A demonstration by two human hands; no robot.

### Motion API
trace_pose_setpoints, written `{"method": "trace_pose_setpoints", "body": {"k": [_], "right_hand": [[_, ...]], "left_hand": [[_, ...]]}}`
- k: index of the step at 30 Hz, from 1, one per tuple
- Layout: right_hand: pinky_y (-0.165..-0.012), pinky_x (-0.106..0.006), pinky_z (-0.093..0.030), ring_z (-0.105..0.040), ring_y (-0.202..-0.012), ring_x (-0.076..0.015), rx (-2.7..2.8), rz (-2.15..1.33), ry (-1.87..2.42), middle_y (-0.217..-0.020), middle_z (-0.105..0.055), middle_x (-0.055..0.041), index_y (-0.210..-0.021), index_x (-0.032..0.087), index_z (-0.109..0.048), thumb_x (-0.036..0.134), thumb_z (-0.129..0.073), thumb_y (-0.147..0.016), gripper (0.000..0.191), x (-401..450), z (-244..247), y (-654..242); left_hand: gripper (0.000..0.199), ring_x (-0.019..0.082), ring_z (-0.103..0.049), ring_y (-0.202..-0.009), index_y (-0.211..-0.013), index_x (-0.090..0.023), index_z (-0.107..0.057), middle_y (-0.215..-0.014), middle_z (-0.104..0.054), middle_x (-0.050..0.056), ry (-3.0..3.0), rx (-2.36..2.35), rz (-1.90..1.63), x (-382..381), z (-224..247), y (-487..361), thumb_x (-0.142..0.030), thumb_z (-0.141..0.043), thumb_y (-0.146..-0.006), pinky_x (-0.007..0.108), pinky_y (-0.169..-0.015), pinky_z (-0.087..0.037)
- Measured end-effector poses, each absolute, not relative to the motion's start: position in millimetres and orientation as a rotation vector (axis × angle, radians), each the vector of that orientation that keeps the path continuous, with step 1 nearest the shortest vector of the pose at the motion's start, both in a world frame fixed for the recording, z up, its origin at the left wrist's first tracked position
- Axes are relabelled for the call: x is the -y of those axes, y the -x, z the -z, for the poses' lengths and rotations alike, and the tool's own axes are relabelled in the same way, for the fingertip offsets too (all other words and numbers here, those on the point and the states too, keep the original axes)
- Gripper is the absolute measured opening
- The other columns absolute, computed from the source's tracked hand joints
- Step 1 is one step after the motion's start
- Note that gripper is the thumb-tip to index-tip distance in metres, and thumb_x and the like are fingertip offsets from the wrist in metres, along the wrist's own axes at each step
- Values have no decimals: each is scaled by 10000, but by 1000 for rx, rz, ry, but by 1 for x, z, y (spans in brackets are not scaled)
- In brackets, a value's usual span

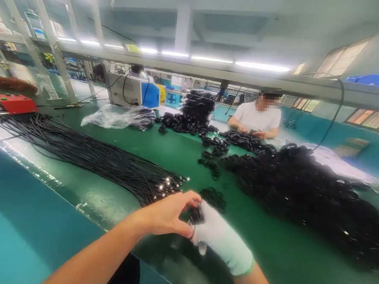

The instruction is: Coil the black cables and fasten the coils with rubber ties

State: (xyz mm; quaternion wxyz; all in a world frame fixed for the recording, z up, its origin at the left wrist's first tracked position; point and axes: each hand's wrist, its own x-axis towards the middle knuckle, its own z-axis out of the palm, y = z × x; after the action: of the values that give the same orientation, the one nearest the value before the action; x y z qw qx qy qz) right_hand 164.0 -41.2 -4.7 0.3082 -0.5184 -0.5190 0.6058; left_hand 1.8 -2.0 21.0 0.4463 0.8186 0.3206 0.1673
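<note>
Between my two hands is a small coil of black cable (196, 215), near the front edge of the green table. My left hand (169, 213) is bare, with its thumb and fingers curved round the coil's left side. A white glove covers my right hand (219, 234), which grips the coil from the right; its fingertips are partly hidden. Left of my hands lies a long bundle of straight black cables (101, 158) with shiny metal ends. Some coiled black cables (214, 198) rest just behind my right hand.
A big heap of coiled black cables (289, 186) covers the right side. Behind it sits a person (258, 116) in a white shirt. Clear plastic bags (110, 116), a grey-blue machine (133, 91) and a red box (14, 103) stand further back and left.
</note>
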Motion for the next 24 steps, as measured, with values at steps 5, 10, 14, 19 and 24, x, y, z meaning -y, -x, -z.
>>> {"method": "trace_pose_setpoints", "body": {"k": [5, 10, 14, 19, 24], "right_hand": [[-464, -217, -460, -566, -550, -123, 1391, -1274, 1492, -775, -629, -13, -1424, 160, -151, 124, -625, -620, 935, 42, 21, -156], [-429, -211, -425, -533, -508, -94, 1513, -1122, 1512, -853, -636, -17, -1162, 208, -525, 172, -635, -646, 529, 45, 8, -156], [-369, -190, -379, -496, -417, -65, 1417, -1386, 1189, -816, -607, 6, -954, 214, -531, 163, -677, -622, 367, 46, 0, -168], [-355, -166, -359, -524, -383, -95, 1224, -1814, 539, -642, -622, 25, -1020, 230, -458, 245, -708, -660, 438, 48, 12, -177], [-380, -164, -391, -574, -438, -113, 1133, -1837, 413, -713, -674, -41, -1090, 217, -430, 266, -698, -696, 478, 45, 24, -173]], "left_hand": [[487, 244, -559, -797, -946, -195, -596, -881, -600, 52, -2294, -1054, -134, -1, -30, -12, -394, -745, -527, 292, -600, -434], [178, 173, -578, -652, -826, -177, -630, -783, -665, 28, -2077, -805, 220, -33, -31, -5, -255, -583, -673, 249, -540, -441], [227, 132, -567, -593, -706, -189, -642, -693, -677, -13, -2107, -824, 66, -28, -21, -3, -146, -420, -722, 226, -549, -426], [129, 125, -553, -493, -671, -159, -608, -608, -645, 8, -1781, -872, -112, -11, -24, 0, -192, -494, -722, 229, -476, -437], [174, 125, -606, -600, -826, -129, -608, -694, -648, 24, -1330, -764, -550, -11, -37, 1, -224, -646, -686, 257, -600, -505]]}}
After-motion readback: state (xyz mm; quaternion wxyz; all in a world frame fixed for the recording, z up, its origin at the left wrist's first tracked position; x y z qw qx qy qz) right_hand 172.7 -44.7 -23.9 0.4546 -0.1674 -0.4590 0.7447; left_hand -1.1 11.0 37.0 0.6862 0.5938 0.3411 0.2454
